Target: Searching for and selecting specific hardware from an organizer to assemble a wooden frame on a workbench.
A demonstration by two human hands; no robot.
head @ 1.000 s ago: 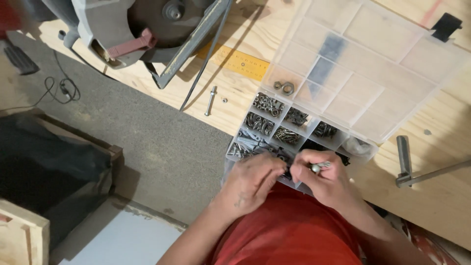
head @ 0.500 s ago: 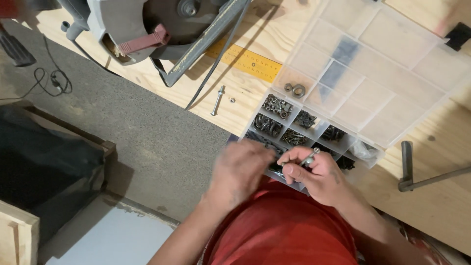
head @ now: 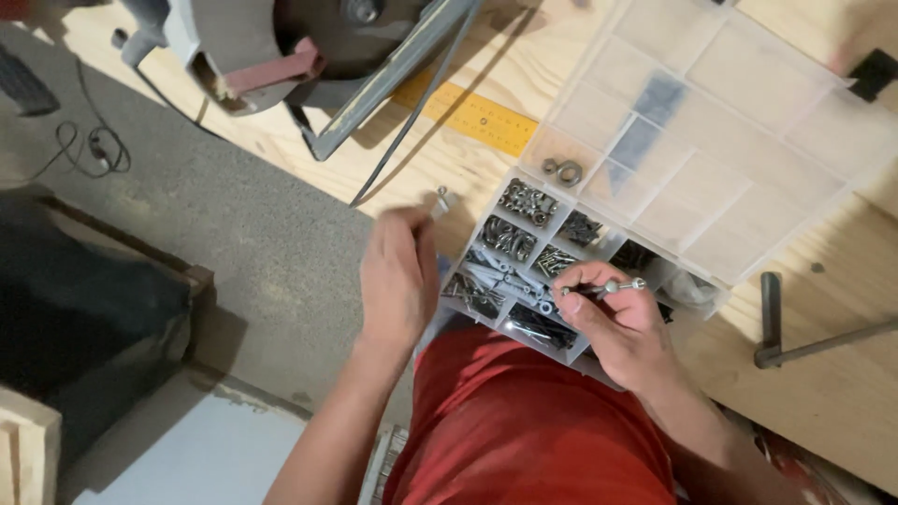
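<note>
Plywood forms the tabletop (head: 823, 393), with grey concrete floor (head: 234, 243) beside it. A bolt (head: 610, 286) is pinched in the closed grip of the right hand (head: 613, 323), over the clear compartment organizer (head: 524, 271) of screws at the tabletop edge. The left hand (head: 400, 276) is curled beside a second bolt (head: 440, 201); whether it is touched cannot be told. The organizer's open lid (head: 711, 131) and a saw (head: 309, 56) are cut off above. A yellow ruler (head: 472, 117) lies between them.

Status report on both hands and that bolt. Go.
Left hand reaching for loose bolt on bench. Right hand pinching second bolt over organizer tray. Nothing blocking.
</note>
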